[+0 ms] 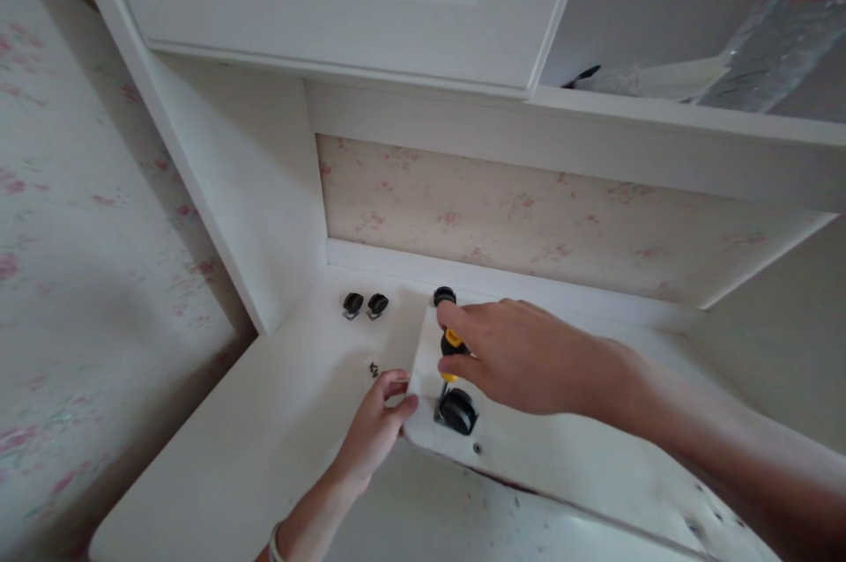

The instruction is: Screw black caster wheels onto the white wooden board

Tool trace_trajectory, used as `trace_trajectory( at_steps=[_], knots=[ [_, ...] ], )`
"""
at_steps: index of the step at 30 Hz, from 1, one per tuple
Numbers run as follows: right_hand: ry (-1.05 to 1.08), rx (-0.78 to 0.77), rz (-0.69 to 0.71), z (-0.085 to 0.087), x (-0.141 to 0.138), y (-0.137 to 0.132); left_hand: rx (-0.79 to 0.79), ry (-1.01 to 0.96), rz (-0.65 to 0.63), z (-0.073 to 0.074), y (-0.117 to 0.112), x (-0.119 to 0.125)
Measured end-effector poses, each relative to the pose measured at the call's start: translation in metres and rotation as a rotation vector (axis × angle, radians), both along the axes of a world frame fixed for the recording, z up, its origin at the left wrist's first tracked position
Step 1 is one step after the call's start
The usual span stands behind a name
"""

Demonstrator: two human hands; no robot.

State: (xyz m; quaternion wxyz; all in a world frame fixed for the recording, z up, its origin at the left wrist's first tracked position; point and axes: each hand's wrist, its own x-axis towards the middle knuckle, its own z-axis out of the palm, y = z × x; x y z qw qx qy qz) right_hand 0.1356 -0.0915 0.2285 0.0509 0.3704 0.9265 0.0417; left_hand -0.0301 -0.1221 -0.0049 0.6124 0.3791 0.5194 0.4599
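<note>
My right hand [508, 351] is closed around the yellow and black handle of a screwdriver [452, 340]. The tool points down, its tip at the mounting plate of a black caster wheel [459, 412] near the corner of a white board [426, 432]. With thumb and fingers my left hand [383, 421] grips the left edge of that board. Farther back on the board is another black caster [444, 296], just beyond my right hand. The exact contact of the screwdriver tip is too small to make out.
On the white desktop [291, 403], left of the board, lie two loose casters [353, 305] and several small screws [374, 369]. A white cabinet [344, 25] hangs overhead. Plastic wrapping [760, 60] sits on the upper right shelf. Flowered wallpaper covers the wall [53, 280] at left.
</note>
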Motion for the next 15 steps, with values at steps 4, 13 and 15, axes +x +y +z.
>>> trace_trajectory(
  at_steps=[4, 13, 15],
  knots=[
    [-0.003, -0.197, 0.17, 0.011, 0.003, 0.009, -0.005, 0.018, 0.014, 0.002, 0.0, 0.001],
    [-0.073, -0.01, -0.032, 0.013, -0.005, 0.008, 0.016, 0.034, -0.002, 0.009, -0.002, 0.003],
    [-0.087, 0.13, -0.074, 0.009, -0.008, 0.008, 0.023, 0.035, 0.003, 0.009, -0.003, 0.004]
  ],
)
